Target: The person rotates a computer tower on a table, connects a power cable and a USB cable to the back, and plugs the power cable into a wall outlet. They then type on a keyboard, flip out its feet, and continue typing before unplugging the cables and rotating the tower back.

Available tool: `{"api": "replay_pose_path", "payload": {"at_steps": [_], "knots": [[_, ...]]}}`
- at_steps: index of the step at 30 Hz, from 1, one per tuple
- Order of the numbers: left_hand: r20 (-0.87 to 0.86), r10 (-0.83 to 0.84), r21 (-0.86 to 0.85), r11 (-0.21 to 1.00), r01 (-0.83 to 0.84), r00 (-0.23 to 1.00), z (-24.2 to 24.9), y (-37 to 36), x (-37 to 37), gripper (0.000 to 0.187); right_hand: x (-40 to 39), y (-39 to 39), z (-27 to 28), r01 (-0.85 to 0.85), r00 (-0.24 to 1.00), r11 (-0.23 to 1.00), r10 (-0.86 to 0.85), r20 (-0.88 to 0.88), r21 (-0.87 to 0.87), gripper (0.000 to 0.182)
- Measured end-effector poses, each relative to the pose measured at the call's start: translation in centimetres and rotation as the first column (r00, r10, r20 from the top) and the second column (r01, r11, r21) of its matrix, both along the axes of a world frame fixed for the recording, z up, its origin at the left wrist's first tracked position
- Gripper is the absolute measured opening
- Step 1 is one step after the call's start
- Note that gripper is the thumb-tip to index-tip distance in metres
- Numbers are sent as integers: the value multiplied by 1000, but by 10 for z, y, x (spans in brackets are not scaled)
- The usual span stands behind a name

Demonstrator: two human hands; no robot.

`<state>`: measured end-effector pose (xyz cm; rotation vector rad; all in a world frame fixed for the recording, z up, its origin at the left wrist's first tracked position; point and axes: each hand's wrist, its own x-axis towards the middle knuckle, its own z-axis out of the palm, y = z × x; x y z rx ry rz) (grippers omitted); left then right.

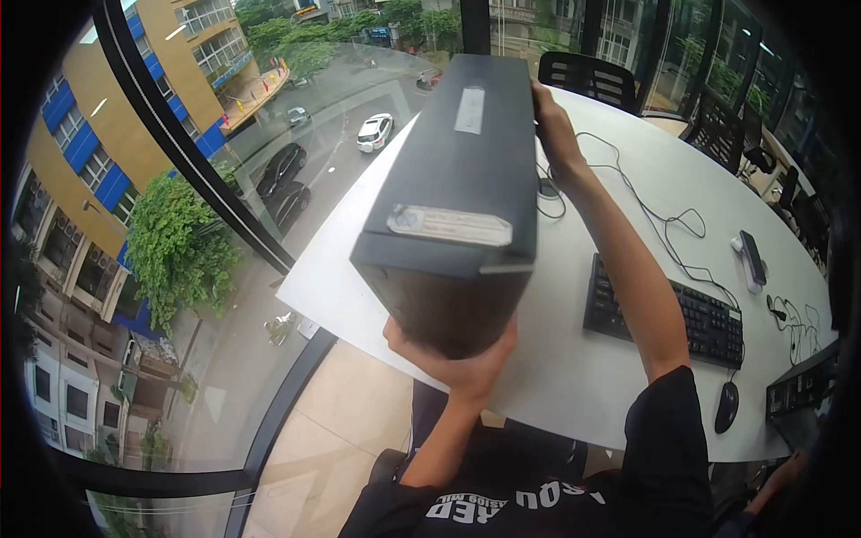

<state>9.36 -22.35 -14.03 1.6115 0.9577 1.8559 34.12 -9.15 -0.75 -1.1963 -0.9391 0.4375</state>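
Observation:
A black desktop computer case (457, 175) is held up over the white table, its long side facing up. A white label (450, 225) is stuck near its front edge, and a smaller pale sticker (469, 110) lies toward the far end. My left hand (457, 359) cups the near end from below, thumb and fingers spread around its lower edge. At the far right side, my right hand (557, 134) grips the case, its fingertips partly hidden behind it.
On the white table (556, 377) lie a black keyboard (664, 309), a mouse (727, 408), loose cables (668, 235) and a small dark device (752, 260). Another computer case (803, 394) stands at right, near another person's hand (789, 471). Glass windows border the left.

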Motion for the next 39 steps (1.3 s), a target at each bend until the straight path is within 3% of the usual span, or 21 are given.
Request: {"api": "replay_pose_path", "payload": {"at_steps": [2,5,10,12,13,16,19,24,26,27,28,29,30,33,36,39], "knots": [[12,-63,-45,997,64,998,1,-2,-11,122,-11,-5,-18,43,995,999,-45,92,24,70],[77,-272,16,962,272,959,-9,5,-37,111,-65,-75,-10,-40,999,998,40,5,-38,80],[-53,-560,-208,816,539,827,-9,38,-86,92,-109,-177,-60,-307,939,951,309,148,-32,93],[-168,-652,-277,751,599,739,-6,49,-94,92,-122,-207,-79,-281,894,942,327,306,-185,105],[-254,-640,-236,768,596,725,-4,50,-94,81,-127,-219,-86,-254,861,931,341,377,-263,111],[-167,-775,-466,607,644,610,-5,48,-89,65,-141,-229,-123,-85,773,902,328,543,-424,124],[-159,-723,-386,673,631,673,-24,47,-87,55,-146,-223,-145,-75,732,914,322,601,-398,115],[-92,-692,-387,687,615,716,-31,41,-89,62,-143,-224,-149,-21,750,906,293,593,-422,93],[-252,-513,-190,857,478,820,-34,30,-86,68,-133,-235,-148,17,703,923,262,661,-384,83],[-298,-311,-21,947,320,902,-35,21,-84,66,-121,-247,-148,116,615,948,166,771,-296,78],[-295,-85,156,978,136,952,-35,11,-84,65,-104,-256,-146,196,502,961,75,862,-197,74],[-292,0,272,959,83,957,-36,3,-93,57,-85,-265,-143,255,367,963,-9,930,-91,70],[-267,90,387,922,21,959,-37,-4,-102,51,-63,-279,-138,326,309,942,-30,951,-76,69],[-329,-145,373,887,270,933,-26,-32,-98,34,-6,-341,-123,513,178,857,-41,983,-57,70],[-598,-320,328,739,588,735,4,-43,-80,36,24,-383,-116,628,164,772,-6,986,-100,79],[-750,-443,193,564,803,491,34,-49,-24,43,43,-403,-128,681,170,720,24,985,-136,88]]}}
